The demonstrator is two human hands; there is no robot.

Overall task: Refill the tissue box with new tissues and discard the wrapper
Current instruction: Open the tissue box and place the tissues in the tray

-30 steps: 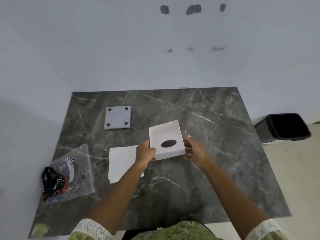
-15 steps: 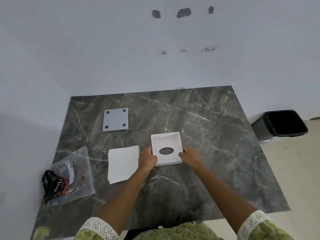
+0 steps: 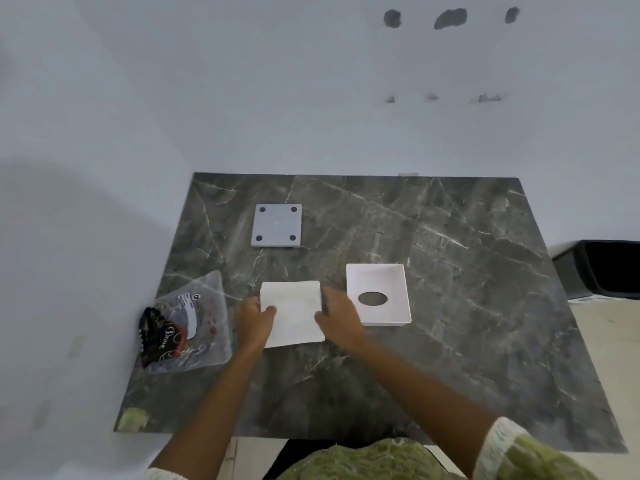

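Tissue box shell (image 3: 378, 294) sat upside down on the marble table (image 3: 450, 341), open side up, oval slot against the tabletop. Probably so the stack could drop straight in. Nobody was touching it.

Both hands were on the tissue stack (image 3: 292, 313), just left of the shell. Left hand (image 3: 254, 320) had the left edge, thumb on top. Right hand (image 3: 337, 318) cupped the right edge, fingers loosely curled. Two-sided hold looked meant to keep the loose sheets square. Couldn't tell if the stack was off the table yet.

Gray base plate (image 3: 276, 225) was parked at the back, clear of the work. Empty wrapper (image 3: 187, 323) lay at the left edge, not binned. Black bin (image 3: 602, 268) stood on the floor to the right.
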